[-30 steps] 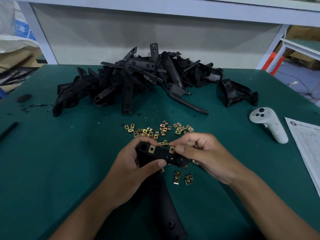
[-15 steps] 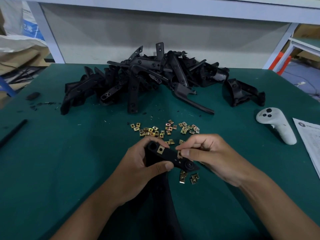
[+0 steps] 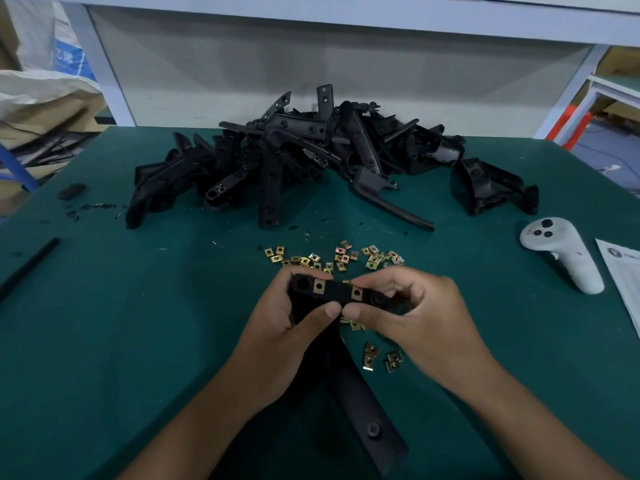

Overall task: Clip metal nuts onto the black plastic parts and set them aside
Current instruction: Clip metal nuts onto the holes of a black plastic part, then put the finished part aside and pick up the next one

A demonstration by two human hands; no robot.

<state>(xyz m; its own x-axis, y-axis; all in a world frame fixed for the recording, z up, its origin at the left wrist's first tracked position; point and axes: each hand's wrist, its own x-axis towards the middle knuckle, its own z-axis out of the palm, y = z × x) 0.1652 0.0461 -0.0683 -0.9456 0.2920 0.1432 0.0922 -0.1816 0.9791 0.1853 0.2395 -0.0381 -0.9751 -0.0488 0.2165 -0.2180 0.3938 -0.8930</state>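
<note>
Both hands grip one black plastic part (image 3: 341, 296) just above the bench (image 3: 138, 341): the left hand (image 3: 287, 341) wraps its left end with the thumb pressed on the near edge, while the right hand (image 3: 412, 313) pinches the right end. Two brass clip nuts (image 3: 356, 293) sit on the part's top face. At 6 o'clock from the hands lies a long black strip (image 3: 363, 410); loose nuts (image 3: 381, 358) lie at 5 o'clock and a scattered group of nuts (image 3: 332, 256) at 12 o'clock. Farther at 12 o'clock rises the pile of black parts (image 3: 294, 161). A white controller (image 3: 561, 254) rests at 2 o'clock.
</note>
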